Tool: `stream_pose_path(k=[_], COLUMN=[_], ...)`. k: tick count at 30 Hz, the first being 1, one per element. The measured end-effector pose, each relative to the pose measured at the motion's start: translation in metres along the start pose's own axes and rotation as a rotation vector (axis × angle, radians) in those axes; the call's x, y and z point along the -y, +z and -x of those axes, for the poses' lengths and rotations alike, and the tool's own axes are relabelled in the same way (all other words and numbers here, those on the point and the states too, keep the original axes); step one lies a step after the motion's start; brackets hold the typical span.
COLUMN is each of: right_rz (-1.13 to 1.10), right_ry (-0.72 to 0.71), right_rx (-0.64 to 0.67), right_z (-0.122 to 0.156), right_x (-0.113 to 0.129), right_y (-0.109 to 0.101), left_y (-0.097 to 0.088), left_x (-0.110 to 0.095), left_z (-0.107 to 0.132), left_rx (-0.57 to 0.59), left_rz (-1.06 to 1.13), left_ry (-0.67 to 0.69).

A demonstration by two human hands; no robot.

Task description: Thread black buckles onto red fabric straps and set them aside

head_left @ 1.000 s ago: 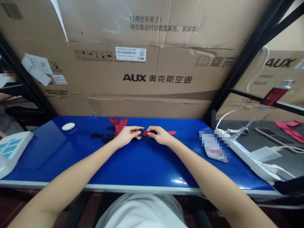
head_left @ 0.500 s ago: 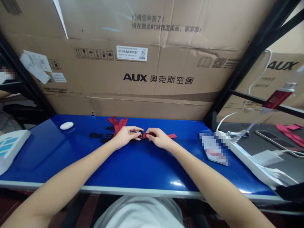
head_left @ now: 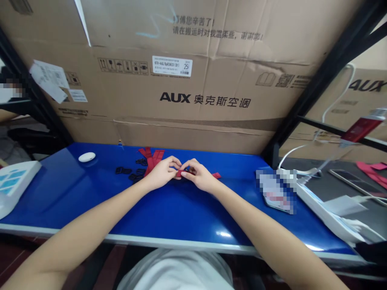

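Over the middle of the blue table, both hands meet at a red webbing strap (head_left: 179,173). My left hand (head_left: 161,174) is closed, thumb and fingertips pinching the strap's near end. Also closed, my right hand (head_left: 200,177) pinches the same strap from the other side. A dark piece, probably the black buckle, is mostly hidden under its fingers. The strap's far tail (head_left: 217,175) sticks out past my right hand. Left of my hands lie more red straps (head_left: 153,160) and several black plastic buckles (head_left: 137,175), with one black buckle (head_left: 123,170) lying apart.
A white oval object (head_left: 87,157) lies at the back left of the blue table (head_left: 145,217). A white device (head_left: 18,187) sits at the left edge. On the right are a phone (head_left: 276,193) and a white power strip (head_left: 326,213). A cardboard box (head_left: 211,121) stands behind.
My hands have come closer together. The black buckle, visible at my left fingertips before, is now mostly hidden by my right fingers, and red webbing shows between both hands.
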State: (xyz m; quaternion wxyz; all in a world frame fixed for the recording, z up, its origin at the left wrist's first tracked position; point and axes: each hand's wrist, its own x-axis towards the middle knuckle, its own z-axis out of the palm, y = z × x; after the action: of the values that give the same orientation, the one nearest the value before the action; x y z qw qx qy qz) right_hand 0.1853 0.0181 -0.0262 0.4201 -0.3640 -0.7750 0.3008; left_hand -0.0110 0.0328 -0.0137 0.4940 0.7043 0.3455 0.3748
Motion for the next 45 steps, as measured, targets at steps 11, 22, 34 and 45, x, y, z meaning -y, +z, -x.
stream_pose_path(k=[11, 22, 34, 45], right_rz=[-0.055, -0.219, -0.002, 0.003], right_ry=[0.213, 0.292, 0.266, 0.268], right_rx=[-0.115, 0.028, 0.018, 0.023], right_z=[0.002, 0.015, 0.013, 0.015], right_x=[-0.017, -0.001, -0.012, -0.021], right_y=[-0.029, -0.026, -0.012, -0.017], left_y=[-0.028, -0.03, 0.022, 0.022], left_x=[0.002, -0.012, 0.015, 0.008], left_z=[0.008, -0.002, -0.002, -0.007], left_rx=[-0.024, 0.219, -0.04, -0.157], left_rz=[-0.981, -0.819, 0.059, 0.279], left_ry=[0.082, -0.149, -0.217, -0.245])
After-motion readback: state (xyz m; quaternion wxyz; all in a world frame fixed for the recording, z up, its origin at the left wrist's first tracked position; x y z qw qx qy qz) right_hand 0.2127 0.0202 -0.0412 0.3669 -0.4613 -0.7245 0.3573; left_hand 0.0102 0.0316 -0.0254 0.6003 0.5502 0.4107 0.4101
